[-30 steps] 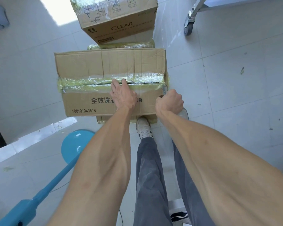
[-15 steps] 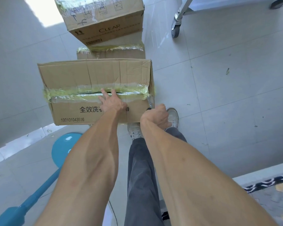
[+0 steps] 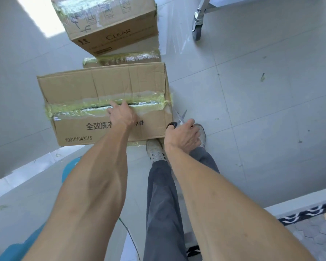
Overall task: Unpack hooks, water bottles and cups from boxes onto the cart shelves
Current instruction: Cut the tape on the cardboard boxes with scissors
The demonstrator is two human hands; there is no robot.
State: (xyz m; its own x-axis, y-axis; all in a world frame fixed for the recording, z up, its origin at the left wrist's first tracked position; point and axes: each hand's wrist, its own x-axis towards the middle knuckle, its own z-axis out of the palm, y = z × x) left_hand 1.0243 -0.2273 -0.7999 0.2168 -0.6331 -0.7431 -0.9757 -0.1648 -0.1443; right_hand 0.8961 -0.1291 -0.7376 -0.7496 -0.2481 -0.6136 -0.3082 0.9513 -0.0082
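Note:
A taped cardboard box [image 3: 94, 87] stands on the floor in front of me, its top seam slit open along the yellow tape. My left hand [image 3: 121, 114] rests on the near flap with its fingertips at the slit. To the right of the box's corner, my right hand [image 3: 183, 134] grips a pair of scissors [image 3: 180, 117] with black handles, the blades parted and pointing up beside the box. What the box holds is hidden.
A second box marked CLEAR [image 3: 109, 23] sits farther back on a third taped box [image 3: 120, 58]. The cart's wheel [image 3: 197, 30] stands at upper right. A blue round-based object [image 3: 68, 170] lies at lower left, a patterned mat [image 3: 309, 223] at lower right. My feet are by the box.
My right hand has drawn away from the box's right end, and the scissors' blades now show beside the corner. My left hand has slid a little along the slit.

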